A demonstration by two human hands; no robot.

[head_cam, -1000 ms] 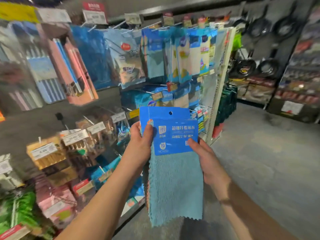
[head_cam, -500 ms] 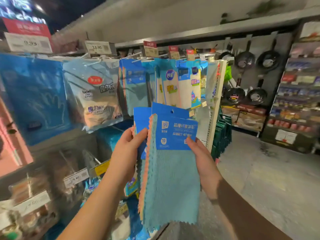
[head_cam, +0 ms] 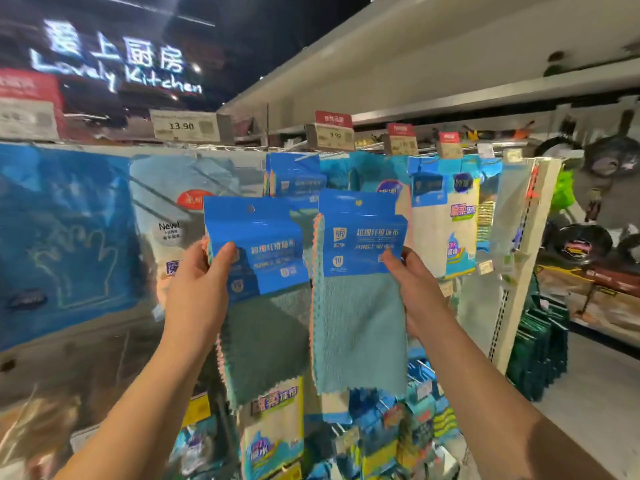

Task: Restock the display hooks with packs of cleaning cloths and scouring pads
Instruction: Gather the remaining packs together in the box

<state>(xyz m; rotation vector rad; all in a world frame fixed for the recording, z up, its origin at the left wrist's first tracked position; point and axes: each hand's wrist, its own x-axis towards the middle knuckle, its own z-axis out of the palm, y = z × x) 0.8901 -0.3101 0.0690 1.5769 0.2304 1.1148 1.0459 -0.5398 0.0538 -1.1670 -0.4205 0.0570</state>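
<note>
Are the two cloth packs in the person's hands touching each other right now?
Cannot tell. In the head view the left-hand pack and right-hand pack meet edge to edge, but overlap in the image hides whether they touch or sit at different depths.

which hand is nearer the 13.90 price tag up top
Left. The left hand grips a cloth pack almost straight below the 13.90 price tag. The right hand holds its own pack farther off to the tag's right.
</note>
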